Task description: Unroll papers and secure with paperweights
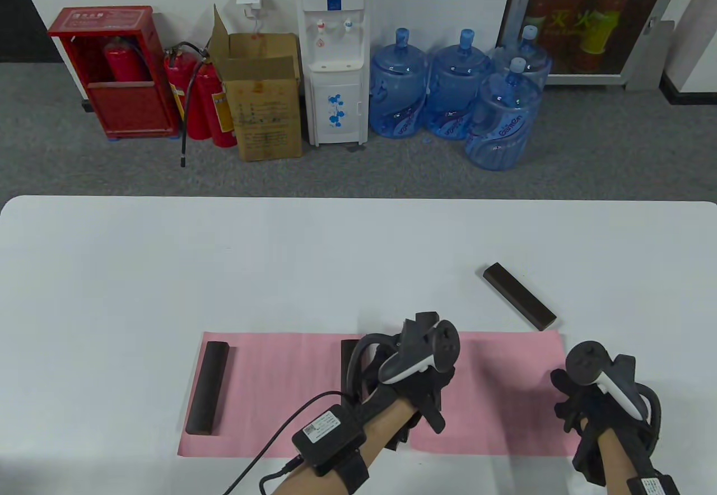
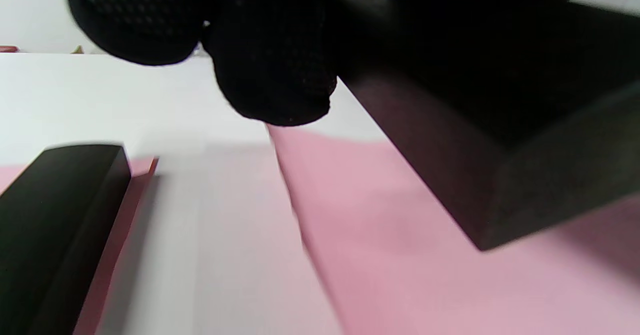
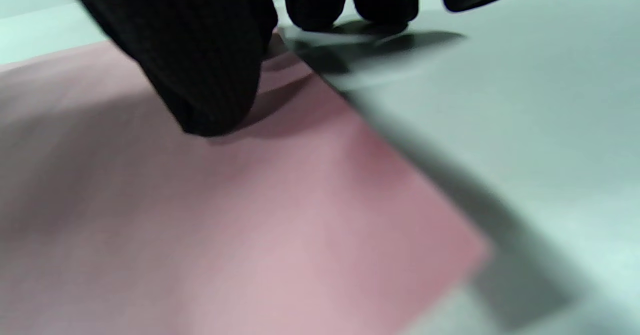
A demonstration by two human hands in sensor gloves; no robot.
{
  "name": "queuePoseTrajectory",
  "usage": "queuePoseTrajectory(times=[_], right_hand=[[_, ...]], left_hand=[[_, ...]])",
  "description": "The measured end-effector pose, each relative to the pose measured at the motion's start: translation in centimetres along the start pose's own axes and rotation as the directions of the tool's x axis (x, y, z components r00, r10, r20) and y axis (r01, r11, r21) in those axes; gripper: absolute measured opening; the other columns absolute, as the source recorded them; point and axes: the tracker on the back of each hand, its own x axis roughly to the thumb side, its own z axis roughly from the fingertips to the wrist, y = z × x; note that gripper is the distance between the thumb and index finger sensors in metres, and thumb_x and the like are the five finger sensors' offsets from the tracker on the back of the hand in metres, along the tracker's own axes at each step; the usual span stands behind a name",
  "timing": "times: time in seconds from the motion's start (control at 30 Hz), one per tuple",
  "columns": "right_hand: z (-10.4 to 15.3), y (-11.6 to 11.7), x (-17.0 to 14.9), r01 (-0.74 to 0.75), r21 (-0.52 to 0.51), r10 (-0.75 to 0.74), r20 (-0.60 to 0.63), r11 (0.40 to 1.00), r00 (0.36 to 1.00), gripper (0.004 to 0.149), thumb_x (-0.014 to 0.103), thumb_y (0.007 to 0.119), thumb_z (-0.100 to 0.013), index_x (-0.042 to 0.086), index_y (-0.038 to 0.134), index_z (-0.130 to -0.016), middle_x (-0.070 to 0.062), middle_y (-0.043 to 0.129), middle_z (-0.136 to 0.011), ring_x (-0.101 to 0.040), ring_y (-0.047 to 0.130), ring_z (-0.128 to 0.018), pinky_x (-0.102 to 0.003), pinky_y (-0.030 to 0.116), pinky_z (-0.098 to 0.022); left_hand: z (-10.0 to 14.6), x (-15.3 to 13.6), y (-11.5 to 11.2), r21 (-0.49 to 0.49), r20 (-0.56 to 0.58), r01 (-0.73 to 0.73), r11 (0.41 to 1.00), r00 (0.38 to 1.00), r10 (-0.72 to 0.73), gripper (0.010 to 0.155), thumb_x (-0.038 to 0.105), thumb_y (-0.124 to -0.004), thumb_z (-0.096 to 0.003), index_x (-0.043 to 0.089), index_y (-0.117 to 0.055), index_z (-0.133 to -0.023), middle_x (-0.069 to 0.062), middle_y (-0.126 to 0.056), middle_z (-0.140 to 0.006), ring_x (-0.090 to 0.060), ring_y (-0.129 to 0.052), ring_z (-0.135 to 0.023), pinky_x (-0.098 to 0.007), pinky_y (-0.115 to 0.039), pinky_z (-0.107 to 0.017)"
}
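Note:
A pink paper (image 1: 280,394) lies unrolled flat on the white table (image 1: 168,271). A dark paperweight bar (image 1: 207,387) rests on its left end. My left hand (image 1: 414,383) grips a second dark bar (image 1: 350,358) over the middle of the paper; in the left wrist view my fingertips (image 2: 270,75) sit on that bar (image 2: 500,150), low over the paper (image 2: 400,275). My right hand (image 1: 571,400) presses the paper's right edge; my thumb (image 3: 210,100) rests on the paper (image 3: 200,225). A third bar (image 1: 520,295) lies on the table beyond the paper's far right corner.
The table's far edge (image 1: 358,199) borders a grey floor with a water dispenser (image 1: 333,52), blue water bottles (image 1: 454,86), a cardboard box (image 1: 263,97) and red fire extinguishers (image 1: 201,97). A black cable (image 1: 280,444) runs from my left wrist.

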Motion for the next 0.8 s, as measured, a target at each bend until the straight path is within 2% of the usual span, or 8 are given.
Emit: queuePoseTrajectory(times=[0.13,0.4,0.53,0.7,0.8], right_hand=[[0.0,0.0,0.0,0.001,0.002,-0.001,0.0,1.0,1.0,0.06,0.032,0.092,-0.038,0.031,0.069,-0.094,-0.005,0.041,-0.112,-0.042,0.045,-0.106,-0.064,0.045,-0.074],[0.0,-0.1,-0.1,0.002,0.003,-0.002,0.0,1.0,1.0,0.06,0.032,0.092,-0.038,0.031,0.069,-0.094,-0.005,0.041,-0.112,-0.042,0.045,-0.106,-0.064,0.045,-0.075],[0.0,-0.1,-0.1,0.001,0.003,-0.001,0.0,1.0,1.0,0.06,0.032,0.092,-0.038,0.031,0.069,-0.094,-0.005,0.041,-0.112,-0.042,0.045,-0.106,-0.064,0.045,-0.074],[0.0,-0.1,-0.1,0.001,0.003,-0.001,0.0,1.0,1.0,0.06,0.032,0.092,-0.038,0.032,0.069,-0.094,-0.005,0.042,-0.112,-0.042,0.045,-0.106,-0.064,0.045,-0.074],[0.0,-0.1,-0.1,0.001,0.003,-0.001,0.0,1.0,1.0,0.06,0.032,0.092,-0.038,0.031,0.07,-0.094,-0.005,0.042,-0.112,-0.042,0.045,-0.106,-0.064,0.045,-0.074]], left_hand=[[-0.8,0.8,-2.0,-0.047,-0.048,0.131,0.99,0.99,-0.134,0.063,0.061,-0.067,-0.0479,0.05,-0.051,-0.108,-0.017,-0.092,-0.082,-0.02,-0.103,-0.043,-0.047,-0.083,-0.044],[-1.9,0.6,-4.3,-0.121,-0.079,0.2,0.972,0.974,-0.21,0.062,0.061,-0.066,-0.0482,0.049,-0.052,-0.108,-0.017,-0.092,-0.082,-0.021,-0.102,-0.043,-0.048,-0.083,-0.044],[-2.3,0.6,-5.1,-0.164,-0.091,0.199,0.966,0.972,-0.216,0.062,0.061,-0.066,-0.0485,0.049,-0.052,-0.108,-0.017,-0.091,-0.082,-0.022,-0.102,-0.043,-0.048,-0.082,-0.045],[-2.4,1.1,-5.6,-0.156,-0.101,0.249,0.956,0.958,-0.266,0.062,0.063,-0.064,-0.0482,0.049,-0.052,-0.108,-0.015,-0.091,-0.082,-0.022,-0.101,-0.044,-0.048,-0.081,-0.045],[-2.3,1.0,-5.4,-0.171,-0.105,0.241,0.956,0.96,-0.261,0.067,0.064,-0.063,-0.048,0.047,-0.042,-0.109,-0.015,-0.09,-0.086,-0.023,-0.102,-0.046,-0.049,-0.081,-0.046]])
